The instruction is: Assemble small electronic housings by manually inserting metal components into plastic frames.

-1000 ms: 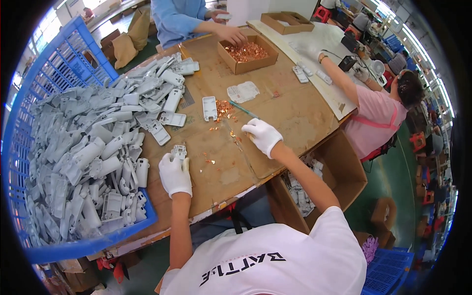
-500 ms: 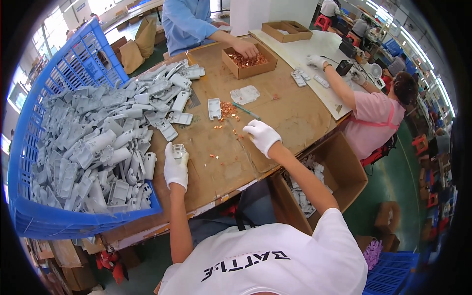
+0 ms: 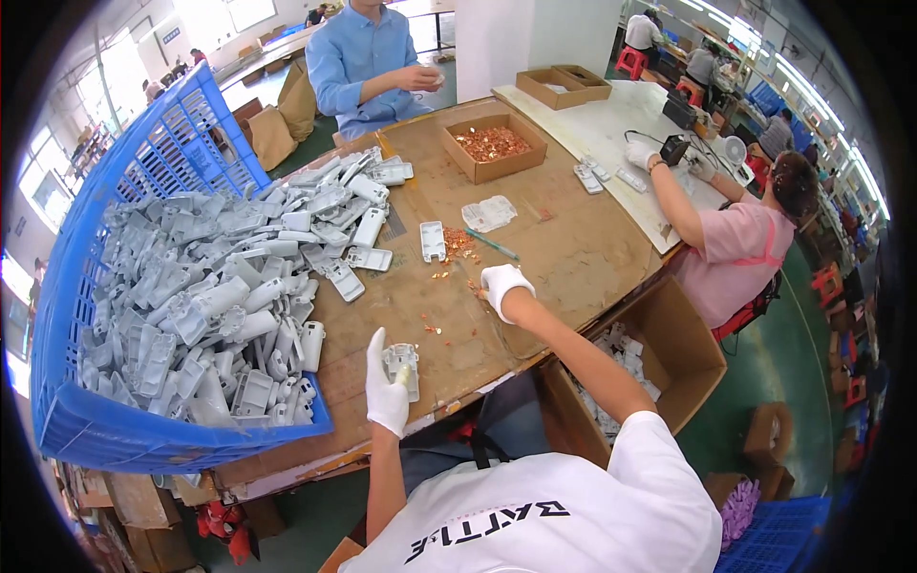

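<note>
In my left hand (image 3: 387, 396), gloved in white, lies a light grey plastic housing (image 3: 411, 360) with its ribbed inside facing up. The thumb presses on it, and the fingers stretch along its left side. My right hand (image 3: 506, 288), also gloved, is lowered to the tabletop with its fingers bent together beside a few small copper pieces; whatever sits at its fingertips is hidden. Beyond it are a loose heap of copper pieces (image 3: 459, 244), a green pen-like stick (image 3: 493, 244) and another grey housing (image 3: 433, 242) lying flat.
A blue crate (image 3: 191, 449) heaped with grey housings (image 3: 220, 286) takes up the left. Copper pieces fill a cardboard box (image 3: 493, 151) at the back. A larger carton (image 3: 683, 353) stands below the table's right edge. Two co-workers sit at the far side and right.
My left hand has shifted right with the housing, its fingers now straighter. The co-worker in blue has drawn a hand out of the copper box. The whole view has shifted slightly.
</note>
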`<state>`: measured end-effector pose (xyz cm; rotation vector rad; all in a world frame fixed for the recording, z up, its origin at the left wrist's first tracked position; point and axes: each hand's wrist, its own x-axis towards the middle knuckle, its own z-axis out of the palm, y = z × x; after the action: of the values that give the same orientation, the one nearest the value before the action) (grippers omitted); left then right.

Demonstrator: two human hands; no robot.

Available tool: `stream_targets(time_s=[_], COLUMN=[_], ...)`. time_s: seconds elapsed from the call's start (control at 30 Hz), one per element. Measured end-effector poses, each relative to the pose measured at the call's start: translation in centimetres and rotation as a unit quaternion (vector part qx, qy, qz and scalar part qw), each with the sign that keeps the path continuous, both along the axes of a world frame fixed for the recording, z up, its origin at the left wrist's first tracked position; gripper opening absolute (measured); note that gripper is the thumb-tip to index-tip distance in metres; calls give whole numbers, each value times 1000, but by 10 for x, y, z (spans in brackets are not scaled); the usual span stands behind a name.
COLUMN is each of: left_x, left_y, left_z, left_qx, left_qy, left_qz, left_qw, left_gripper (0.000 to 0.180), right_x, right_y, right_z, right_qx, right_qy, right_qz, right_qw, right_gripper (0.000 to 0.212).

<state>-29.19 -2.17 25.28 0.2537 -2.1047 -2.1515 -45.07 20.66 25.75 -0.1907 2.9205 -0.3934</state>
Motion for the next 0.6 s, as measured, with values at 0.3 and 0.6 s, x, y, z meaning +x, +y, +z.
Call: stream_targets(time_s=[0.3, 0.6], left_x=[-21, -35], left_y=[-5, 14], left_z=[-54, -31], left_qx=[65, -30], left_qy=[-59, 31], left_qz=[-9, 15], left_qw=[996, 999], left_gripper=[47, 70], right_x=[21, 11], right_y=[0, 8], right_z=[1, 18], right_qx=[36, -85], right_qy=[60, 244], right_qz=[40, 57], right_qw=[997, 964], right_gripper=[18, 14])
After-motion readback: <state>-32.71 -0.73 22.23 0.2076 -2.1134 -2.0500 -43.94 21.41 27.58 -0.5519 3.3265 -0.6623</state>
